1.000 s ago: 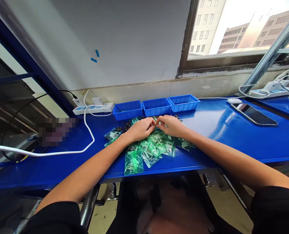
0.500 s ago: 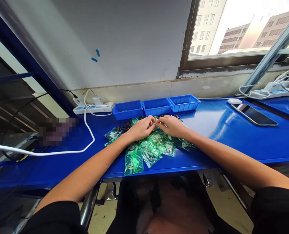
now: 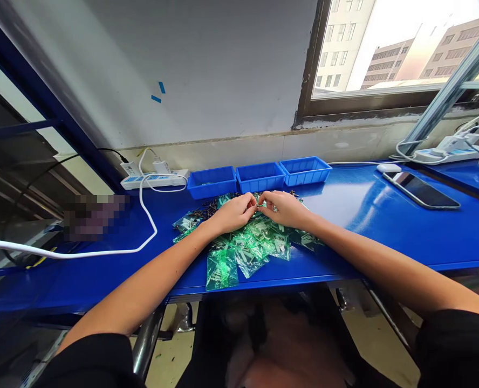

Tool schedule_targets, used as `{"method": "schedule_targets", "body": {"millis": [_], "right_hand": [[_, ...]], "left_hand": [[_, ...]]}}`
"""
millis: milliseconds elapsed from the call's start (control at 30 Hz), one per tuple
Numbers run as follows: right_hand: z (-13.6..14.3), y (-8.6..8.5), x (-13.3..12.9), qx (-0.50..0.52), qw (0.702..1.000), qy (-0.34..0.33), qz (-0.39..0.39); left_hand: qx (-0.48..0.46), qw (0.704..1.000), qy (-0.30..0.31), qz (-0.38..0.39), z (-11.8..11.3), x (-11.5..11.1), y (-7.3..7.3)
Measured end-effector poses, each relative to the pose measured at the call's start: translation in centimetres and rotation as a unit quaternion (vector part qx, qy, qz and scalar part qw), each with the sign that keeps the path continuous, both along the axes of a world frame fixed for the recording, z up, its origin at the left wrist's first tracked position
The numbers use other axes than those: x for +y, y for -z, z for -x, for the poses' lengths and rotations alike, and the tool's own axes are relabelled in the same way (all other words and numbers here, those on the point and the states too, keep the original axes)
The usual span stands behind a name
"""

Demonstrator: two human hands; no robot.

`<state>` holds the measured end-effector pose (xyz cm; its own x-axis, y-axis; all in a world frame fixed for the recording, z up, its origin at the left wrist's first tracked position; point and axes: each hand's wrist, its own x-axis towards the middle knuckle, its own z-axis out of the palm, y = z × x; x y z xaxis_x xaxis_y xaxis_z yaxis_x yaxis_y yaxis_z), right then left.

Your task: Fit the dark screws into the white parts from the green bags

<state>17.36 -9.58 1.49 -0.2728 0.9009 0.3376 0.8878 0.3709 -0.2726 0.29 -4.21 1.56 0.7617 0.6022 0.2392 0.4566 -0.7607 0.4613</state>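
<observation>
My left hand [image 3: 235,212] and my right hand [image 3: 282,208] meet fingertip to fingertip above a heap of small clear-green plastic bags [image 3: 259,240]. Both are closed in a pinch, and whatever sits between the fingertips is too small to name. Pale slim pieces show through the bags' film. Behind and left of my left hand, loose dark screw-like pieces [image 3: 210,209] lie along the back of the heap. One bag [image 3: 222,269] rests near the table's front edge.
Three blue bins, left [image 3: 211,191], middle [image 3: 260,186] and right [image 3: 307,175], line the back of the blue table [image 3: 369,215]. A phone [image 3: 423,189] lies at right. Power strips [image 3: 154,180] stand along the wall, and a white cable [image 3: 102,253] crosses the left side.
My right fingers have shifted slightly at the pinch, the fingertips curling a little differently. The arms, bags and bins stay in place.
</observation>
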Motion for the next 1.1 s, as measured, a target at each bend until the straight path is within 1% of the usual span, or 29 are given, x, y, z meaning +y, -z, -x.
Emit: {"method": "schedule_targets", "body": {"millis": [433,567,767,1000,1100], "right_hand": [[0.3,-0.31,-0.25,-0.014,1.0,0.018,0.015],[0.21,-0.17,-0.18,-0.013,1.0,0.015,0.007],[0.18,0.02,-0.05,-0.01,0.998,0.068,-0.012],[0.22,-0.21,-0.21,0.001,1.0,0.026,-0.005],[0.18,-0.16,-0.22,0.005,1.0,0.02,-0.006]], "left_hand": [[0.023,1.0,-0.009,-0.004,-0.12,-0.14,-0.24],[0.021,1.0,-0.008,-0.003,-0.16,-0.18,-0.31],[0.032,0.999,-0.009,0.004,-0.14,-0.33,-0.43],[0.032,0.999,-0.01,-0.002,-0.07,-0.28,-0.37],[0.026,1.0,-0.005,-0.003,-0.07,-0.24,-0.34]]}}
